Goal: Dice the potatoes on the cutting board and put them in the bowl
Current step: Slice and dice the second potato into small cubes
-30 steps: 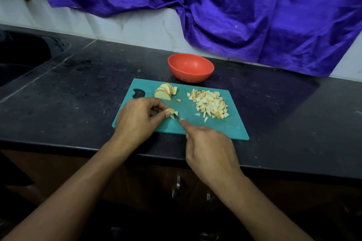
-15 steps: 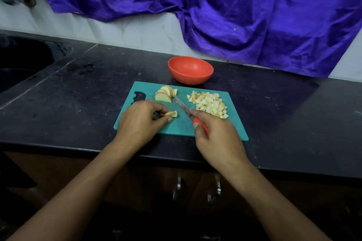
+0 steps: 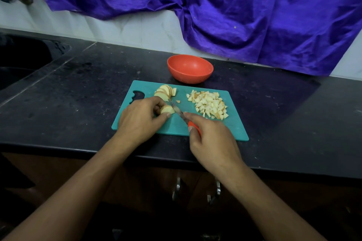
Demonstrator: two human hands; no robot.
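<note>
Compared with half a second ago, the knife now sits closer in, its blade right up against the potato piece we're holding, where before it lay a bit further right. Our left hand curls around that piece, pinching it between thumb and fingers and pinning it to the cutting board. Our right hand wraps around the knife's red handle, forefinger stretched along the top, blade angled far-left toward the piece.

Just past the left hand, at the far-left of the teal board, a fanned stack of slices waits uncut, with one stray bit beside it. On the right half of the board lies the diced pile, quite a heap. The red bowl stands on the black counter just beyond the board's far edge; we can't see anything in it. Further back a purple cloth hangs over the wall, and the sink is dark at far left.
</note>
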